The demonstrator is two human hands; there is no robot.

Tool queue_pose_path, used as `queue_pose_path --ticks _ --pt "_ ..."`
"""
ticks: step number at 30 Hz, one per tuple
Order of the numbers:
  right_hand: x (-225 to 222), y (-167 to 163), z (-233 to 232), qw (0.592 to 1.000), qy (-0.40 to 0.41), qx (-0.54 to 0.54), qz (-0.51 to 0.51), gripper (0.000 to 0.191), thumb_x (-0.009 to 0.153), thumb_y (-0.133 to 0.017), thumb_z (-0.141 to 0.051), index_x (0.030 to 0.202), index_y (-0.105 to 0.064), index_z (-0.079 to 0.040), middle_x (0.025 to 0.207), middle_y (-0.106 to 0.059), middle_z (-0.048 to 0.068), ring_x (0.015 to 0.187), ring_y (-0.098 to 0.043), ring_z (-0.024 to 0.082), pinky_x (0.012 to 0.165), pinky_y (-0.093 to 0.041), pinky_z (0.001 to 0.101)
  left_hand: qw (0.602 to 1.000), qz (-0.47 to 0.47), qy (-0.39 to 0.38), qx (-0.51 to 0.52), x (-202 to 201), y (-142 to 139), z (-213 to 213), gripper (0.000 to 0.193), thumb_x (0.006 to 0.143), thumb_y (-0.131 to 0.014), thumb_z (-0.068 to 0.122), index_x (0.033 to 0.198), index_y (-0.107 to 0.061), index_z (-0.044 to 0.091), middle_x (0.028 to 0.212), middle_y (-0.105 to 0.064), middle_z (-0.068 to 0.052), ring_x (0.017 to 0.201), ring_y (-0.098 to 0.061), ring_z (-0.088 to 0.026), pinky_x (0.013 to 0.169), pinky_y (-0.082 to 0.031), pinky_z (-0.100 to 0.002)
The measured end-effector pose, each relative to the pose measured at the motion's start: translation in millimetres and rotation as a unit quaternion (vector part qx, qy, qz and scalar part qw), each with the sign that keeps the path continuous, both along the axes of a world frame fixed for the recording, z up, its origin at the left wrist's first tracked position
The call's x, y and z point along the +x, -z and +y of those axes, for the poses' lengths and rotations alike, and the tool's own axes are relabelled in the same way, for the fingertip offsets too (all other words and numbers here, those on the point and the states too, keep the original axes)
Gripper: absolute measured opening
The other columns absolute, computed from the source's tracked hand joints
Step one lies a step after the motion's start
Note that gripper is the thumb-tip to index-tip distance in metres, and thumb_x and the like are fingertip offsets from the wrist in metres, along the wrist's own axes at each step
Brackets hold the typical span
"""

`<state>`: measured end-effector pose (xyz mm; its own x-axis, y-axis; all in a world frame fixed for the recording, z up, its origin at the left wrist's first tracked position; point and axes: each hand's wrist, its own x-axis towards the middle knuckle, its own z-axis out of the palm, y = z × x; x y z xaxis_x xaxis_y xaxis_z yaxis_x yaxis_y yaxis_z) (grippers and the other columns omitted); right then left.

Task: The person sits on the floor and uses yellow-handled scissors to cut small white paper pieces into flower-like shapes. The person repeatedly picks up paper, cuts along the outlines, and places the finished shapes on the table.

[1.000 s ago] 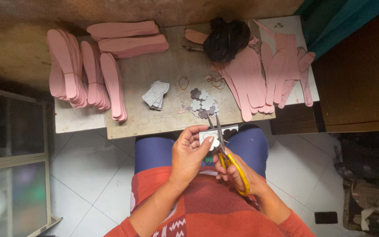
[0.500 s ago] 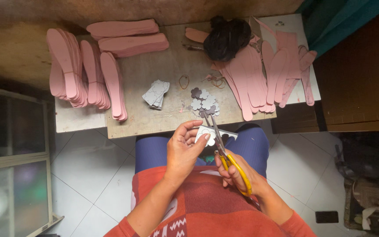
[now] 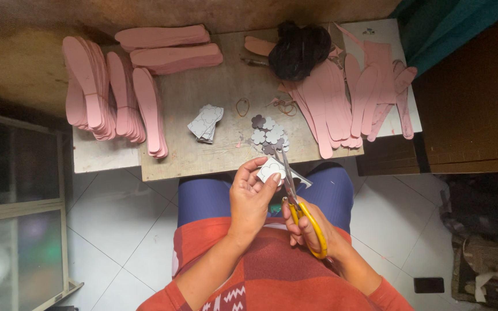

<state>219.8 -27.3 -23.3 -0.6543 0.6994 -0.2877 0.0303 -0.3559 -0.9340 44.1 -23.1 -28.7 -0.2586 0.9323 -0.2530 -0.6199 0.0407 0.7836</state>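
Clearly both hands meet over the lap, just off the table's (image 3: 116, 158) near edge, so that scraps fall clear of the sorted work. My left hand (image 3: 253, 198) pinches a small pale sheet (image 3: 271, 168) between thumb and fingertips, holding it up and tilted toward the blades; that grip leaves the sheet's right edge free for cutting. My right hand (image 3: 306, 227) is closed through the yellow loops of the scissors (image 3: 295, 196), whose blades stand parted, pointing away from me and meeting the sheet at its edge (how far they bite in, I cannot tell).

Just beyond the blade tips, on the wooden board, lies a loose cluster of flowers (image 3: 267, 135), some pale and some dark, close enough to drop a finished one without reaching. To their left sits a small stack of grey pieces (image 3: 206, 122), squared up and apart from the flowers. A rubber band (image 3: 242, 106) lies between the two, with another tangle of bands near the right-hand soles.

Pink soles (image 3: 113, 95) stand packed on edge at the left, two more bundles lie flat at the far side, and a fanned pile (image 3: 341, 106) spreads at the right, pushed outward so the middle stays open. A black bag (image 3: 300, 49) rests on top of that fan.
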Motion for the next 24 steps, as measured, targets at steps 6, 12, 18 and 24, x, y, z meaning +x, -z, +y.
queue_pose_path --ticks 6,12,18,24 --pt "-1.3 0.5 8.4 0.997 -0.026 0.062 -0.035 0.099 0.078 -0.05 -0.092 0.122 -0.051 -0.004 0.083 -0.049 0.0 0.069 -0.049 0.008 0.072 -0.054 0.0277 0.999 0.02 0.03 -0.003 -0.9 2.1 -2.0 0.041 0.092 -0.07 -0.005 0.129 -0.054 -0.005 0.107 -0.072 -0.014 0.092 -0.07 -0.012 0.079 -0.058 -0.023" --pt "-1.1 -7.2 10.0 0.995 -0.044 0.077 -0.056 0.099 0.078 -0.047 -0.093 0.123 -0.048 -0.004 0.082 -0.045 0.0 0.068 -0.046 0.009 0.073 -0.054 0.0286 0.999 0.022 0.03 -0.011 -1.5 -3.0 -2.8 0.043 0.09 -0.071 -0.005 0.129 -0.054 -0.005 0.105 -0.072 -0.013 0.091 -0.069 -0.01 0.078 -0.058 -0.022" --pt "-3.4 -11.1 9.1 0.995 -0.045 0.079 -0.037 0.098 0.078 -0.046 -0.093 0.117 -0.049 -0.004 0.077 -0.045 -0.002 0.062 -0.045 0.007 0.068 -0.057 0.0283 0.999 0.033 0.037 -0.009 -9.6 -7.8 -3.3 0.047 0.09 -0.072 -0.004 0.133 -0.054 -0.004 0.102 -0.072 -0.012 0.088 -0.068 -0.01 0.075 -0.056 -0.021" --pt "-1.3 -14.0 8.9 0.995 -0.046 0.063 -0.056 0.096 0.076 -0.047 -0.094 0.107 -0.05 -0.004 0.07 -0.043 -0.003 0.056 -0.043 0.006 0.061 -0.056 0.0276 0.998 0.045 0.043 -0.022 -14.7 -11.2 -1.4 0.048 0.09 -0.072 -0.003 0.135 -0.053 -0.002 0.1 -0.071 -0.01 0.086 -0.067 -0.009 0.074 -0.057 -0.021"
